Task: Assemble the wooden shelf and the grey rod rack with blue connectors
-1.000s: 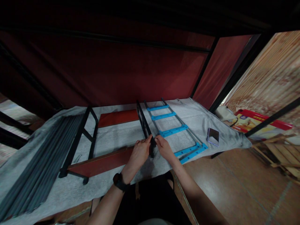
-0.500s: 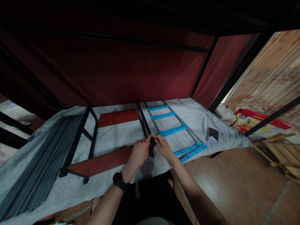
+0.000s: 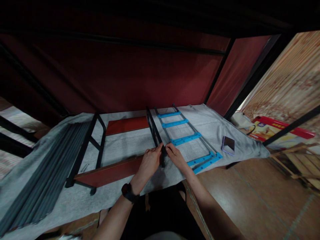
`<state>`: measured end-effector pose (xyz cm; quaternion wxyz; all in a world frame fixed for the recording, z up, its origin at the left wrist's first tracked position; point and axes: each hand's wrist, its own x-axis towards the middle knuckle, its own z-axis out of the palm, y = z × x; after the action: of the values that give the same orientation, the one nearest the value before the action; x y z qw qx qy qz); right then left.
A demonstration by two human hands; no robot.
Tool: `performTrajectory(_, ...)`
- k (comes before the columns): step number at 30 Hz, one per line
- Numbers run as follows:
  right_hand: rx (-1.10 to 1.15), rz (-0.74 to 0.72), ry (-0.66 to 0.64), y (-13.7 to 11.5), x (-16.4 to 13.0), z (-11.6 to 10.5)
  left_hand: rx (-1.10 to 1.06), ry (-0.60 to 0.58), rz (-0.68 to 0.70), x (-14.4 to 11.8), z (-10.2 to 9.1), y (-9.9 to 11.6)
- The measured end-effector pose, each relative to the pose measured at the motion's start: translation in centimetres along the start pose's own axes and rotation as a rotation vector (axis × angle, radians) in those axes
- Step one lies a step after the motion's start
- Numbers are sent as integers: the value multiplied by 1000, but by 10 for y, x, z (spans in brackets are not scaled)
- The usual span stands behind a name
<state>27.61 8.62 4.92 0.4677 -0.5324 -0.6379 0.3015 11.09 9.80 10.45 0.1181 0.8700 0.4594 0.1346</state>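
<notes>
A black metal side frame (image 3: 156,130) stands on edge on the grey cloth. My left hand (image 3: 149,162), with a dark watch on its wrist, grips its near end where a reddish-brown board (image 3: 110,174) meets it. On the frame's outer side my right hand (image 3: 175,156) has its fingertips pinched against the metal; whatever lies between them is hidden. An orange-red board (image 3: 127,125) spans the far side. At the left, another black side frame (image 3: 84,154) joins the near board. A small metal tool (image 3: 85,167) lies on the cloth inside that frame.
Blue-and-grey ladder-like racks (image 3: 186,139) lie right of the frame, with a phone (image 3: 228,145) beyond them. Several grey tubes (image 3: 52,170) lie at the left. Black bed posts (image 3: 257,76) and dark red curtains (image 3: 140,76) enclose the bed. A colourful box (image 3: 277,128) sits at the right.
The view has shifted slightly, moving the scene a little to the right. Both hands stay at the same frame joint; the right fingers have turned slightly.
</notes>
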Motion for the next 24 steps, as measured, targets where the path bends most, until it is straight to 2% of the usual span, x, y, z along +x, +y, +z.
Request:
performTrajectory(4,-90,-65,-12,0,2,1,12,2,2,0,-1,1)
performTrajectory(7,-120,-55,-9,2,4,2,21,3,-3,0,0,1)
performTrajectory(15,-54,-9,23,2,4,3,22,14,-1,-1,2,-1)
performTrajectory(20,-24,-43,1,3,-1,-1,23,2,3,-2,0,0)
performTrajectory(24,-85,-81,-34,2,-1,-5,33,6,7,-1,1,1)
